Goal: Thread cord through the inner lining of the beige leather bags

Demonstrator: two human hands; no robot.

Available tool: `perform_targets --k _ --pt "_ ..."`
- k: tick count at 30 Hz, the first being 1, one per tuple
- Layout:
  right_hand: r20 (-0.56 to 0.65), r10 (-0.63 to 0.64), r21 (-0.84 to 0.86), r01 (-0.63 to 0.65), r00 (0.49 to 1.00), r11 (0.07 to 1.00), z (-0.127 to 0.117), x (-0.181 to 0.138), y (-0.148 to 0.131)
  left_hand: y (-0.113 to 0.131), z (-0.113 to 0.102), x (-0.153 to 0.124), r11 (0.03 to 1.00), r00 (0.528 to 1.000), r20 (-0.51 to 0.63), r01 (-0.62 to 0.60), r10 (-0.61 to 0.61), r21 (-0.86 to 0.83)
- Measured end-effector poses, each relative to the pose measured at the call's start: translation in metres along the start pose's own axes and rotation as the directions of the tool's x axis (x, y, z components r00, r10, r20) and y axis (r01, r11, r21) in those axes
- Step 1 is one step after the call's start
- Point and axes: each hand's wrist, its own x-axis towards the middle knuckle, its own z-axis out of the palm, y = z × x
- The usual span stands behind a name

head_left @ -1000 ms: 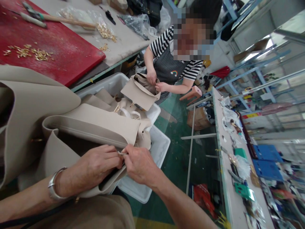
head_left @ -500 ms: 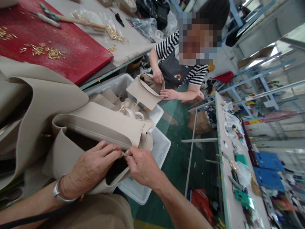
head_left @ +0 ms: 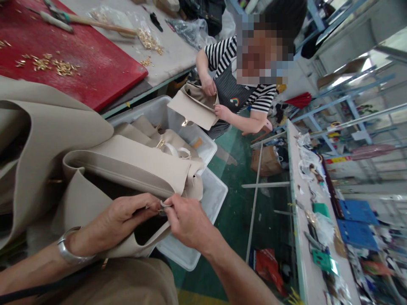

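A beige handbag [head_left: 149, 159] lies on its side across my lap, its mouth gaping toward me and its flap on the far side. Over that dark opening, my left hand [head_left: 125, 218] and my right hand [head_left: 187, 220] meet fingertip to fingertip. Both are closed in a pinch on a thin pale strip [head_left: 165, 205], curved like a small loop; its kind is too small to tell. A white strap with loops [head_left: 173, 150] and a gold clasp [head_left: 160, 144] show beyond the flap. Another beige bag [head_left: 63, 123] stands close on the left.
White plastic bins [head_left: 211, 190] sit beyond the bag, the farther one holding more beige bags. A red board [head_left: 104, 63] bears gold hardware pieces [head_left: 65, 67] and pliers [head_left: 57, 21]. Across from me a co-worker in a striped top [head_left: 219, 51] handles another beige bag [head_left: 190, 108].
My left hand has turned slightly and its fingers have shifted, so more of the pale strip shows between my hands. The co-worker's bag has tilted a little, its clasp swinging.
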Motion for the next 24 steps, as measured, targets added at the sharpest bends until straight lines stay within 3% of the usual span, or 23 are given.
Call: perform_targets --k 4,7,11,14,20,24 --pt "0.082 -0.094 -0.021 0.096 0.992 0.995 -0.007 -0.001 0.003 -0.001 -0.002 0.007 0.989 0.99 0.05 0.132 -0.128 -0.071" --pt "0.111 -0.093 -0.044 0.098 0.99 0.994 -0.009 0.0 0.002 -0.002 -0.002 0.01 0.971 0.973 0.099 0.219 -0.21 -0.095" --pt "0.077 -0.085 -0.084 0.092 0.993 0.992 -0.004 0.001 0.003 -0.004 0.001 0.011 0.934 0.934 0.148 0.342 -0.327 -0.098" --pt "0.035 -0.097 -0.091 0.1 0.995 0.991 0.001 0.0 0.003 -0.002 0.002 0.01 0.929 0.928 0.098 0.366 -0.36 -0.046" --pt "-0.026 -0.02 -0.115 0.017 0.999 0.993 0.006 0.0 -0.003 0.011 0.006 0.005 0.954 0.957 0.034 0.283 -0.288 0.097" --pt "-0.03 0.026 -0.128 -0.03 0.999 0.991 0.008 0.002 -0.01 0.015 0.019 -0.001 0.944 0.988 -0.153 0.076 -0.028 0.32"
